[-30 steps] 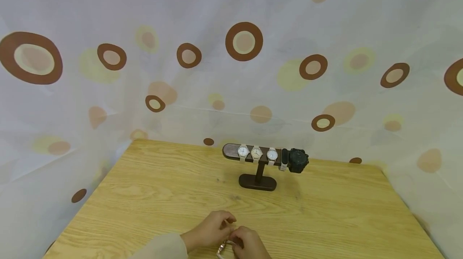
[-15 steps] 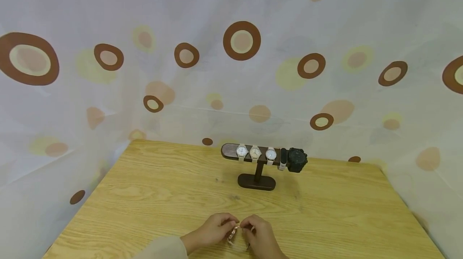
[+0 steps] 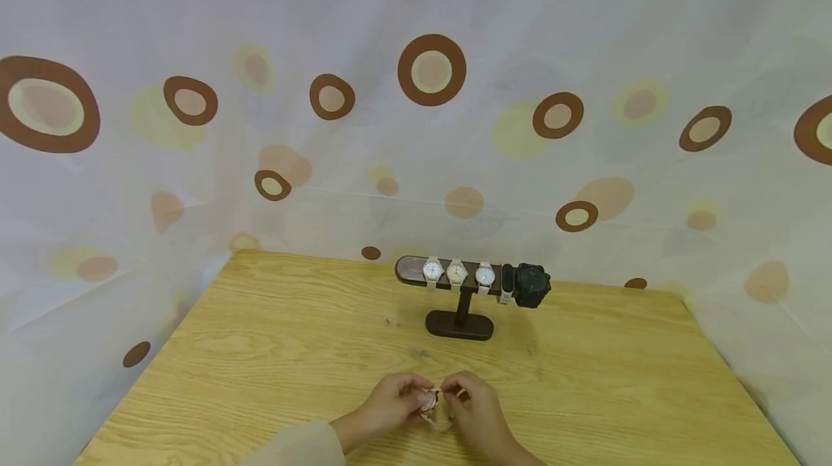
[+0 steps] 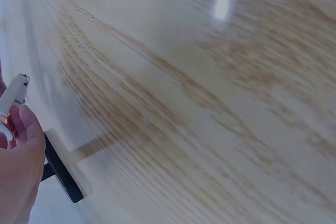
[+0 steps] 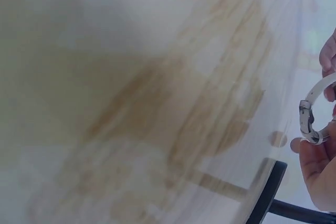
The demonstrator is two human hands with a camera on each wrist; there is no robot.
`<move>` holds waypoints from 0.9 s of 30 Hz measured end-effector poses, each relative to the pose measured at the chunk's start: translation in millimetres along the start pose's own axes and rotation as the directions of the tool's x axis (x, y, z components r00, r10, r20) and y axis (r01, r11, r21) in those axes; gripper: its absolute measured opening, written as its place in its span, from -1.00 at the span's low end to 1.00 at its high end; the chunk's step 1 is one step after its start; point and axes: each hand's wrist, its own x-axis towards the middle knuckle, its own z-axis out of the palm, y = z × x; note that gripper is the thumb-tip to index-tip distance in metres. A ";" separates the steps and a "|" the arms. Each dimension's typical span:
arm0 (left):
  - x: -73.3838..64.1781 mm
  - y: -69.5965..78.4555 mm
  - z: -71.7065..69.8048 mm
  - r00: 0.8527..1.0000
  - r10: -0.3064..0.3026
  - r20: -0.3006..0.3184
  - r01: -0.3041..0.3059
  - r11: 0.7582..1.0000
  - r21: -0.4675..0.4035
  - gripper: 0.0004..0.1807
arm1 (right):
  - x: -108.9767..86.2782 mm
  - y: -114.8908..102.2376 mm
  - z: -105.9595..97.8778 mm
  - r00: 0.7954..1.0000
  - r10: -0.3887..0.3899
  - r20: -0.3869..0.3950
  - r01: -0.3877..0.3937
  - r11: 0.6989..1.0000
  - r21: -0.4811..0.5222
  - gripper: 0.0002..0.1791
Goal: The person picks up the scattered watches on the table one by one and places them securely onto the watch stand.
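Near the front of the table, both hands hold a wristwatch with a white strap and a rose-gold case [image 3: 429, 401]. My left hand [image 3: 393, 404] pinches it at the case side, thumb and fingers curled in. On the other side my right hand [image 3: 481, 412] pinches the strap, which bows downward between the hands. In the right wrist view the white strap [image 5: 318, 90] curves in a loop with a metal buckle [image 5: 305, 109], the right hand's [image 5: 323, 177] fingers at its lower end. The left wrist view has a strap end [image 4: 14, 94] sticking up above the left hand [image 4: 21, 166].
Behind the hands a dark watch stand [image 3: 460, 325] bears several pieces: three light watches, among them a white one [image 3: 432, 269], then a slim black-faced band [image 3: 508, 279] and a bulky black watch [image 3: 532, 284]. A dotted curtain [image 3: 364, 162] surrounds the wooden table [image 3: 292, 336].
Both hands have moved slightly forward with the watch, and the right hand has shifted right from the left. The watch face has turned into view. The watches on the stand have stayed put.
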 end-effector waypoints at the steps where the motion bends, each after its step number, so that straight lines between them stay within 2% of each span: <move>1: 0.7 0.6 0.5 1.000 0.006 -0.010 -0.006 1.000 0.000 -0.76 | 0.6 0.6 0.0 1.000 -0.004 -0.013 0.004 1.000 0.011 -0.88; 9: 3.9 8.4 5.1 0.996 0.047 -0.070 -0.051 0.998 -0.046 -0.74 | 3.5 4.0 -0.2 0.993 0.028 -0.116 -0.013 0.991 0.131 -0.83; 11: 4.6 9.5 5.5 0.995 0.055 -0.080 -0.061 0.996 -0.066 -0.73 | 3.0 3.9 -1.5 0.992 0.041 -0.122 -0.021 0.987 0.161 -0.86; 14: 5.6 10.5 5.4 0.992 0.077 -0.100 -0.085 0.992 -0.088 -0.72 | 2.2 3.9 -5.2 0.996 0.053 -0.073 -0.040 0.985 0.165 -0.76; 17: 6.3 12.0 5.4 0.989 0.094 -0.115 -0.107 0.988 -0.109 -0.71 | 2.3 4.8 -9.5 0.999 0.021 0.030 -0.023 0.997 0.076 -0.47; 20: 6.2 14.3 6.4 0.985 0.109 -0.132 -0.124 0.986 -0.116 -0.71 | 3.4 7.0 -11.9 0.994 -0.031 0.106 0.035 0.999 -0.036 -0.30; 23: 5.5 16.5 8.4 0.983 0.114 -0.143 -0.131 0.985 -0.113 -0.72 | 4.4 10.0 -12.1 0.991 -0.042 0.128 0.050 0.997 -0.060 -0.29; 27: 5.3 18.0 10.1 0.981 0.122 -0.150 -0.138 0.986 -0.098 -0.72 | 6.1 14.3 -10.5 0.994 -0.021 0.106 0.027 0.998 -0.050 -0.34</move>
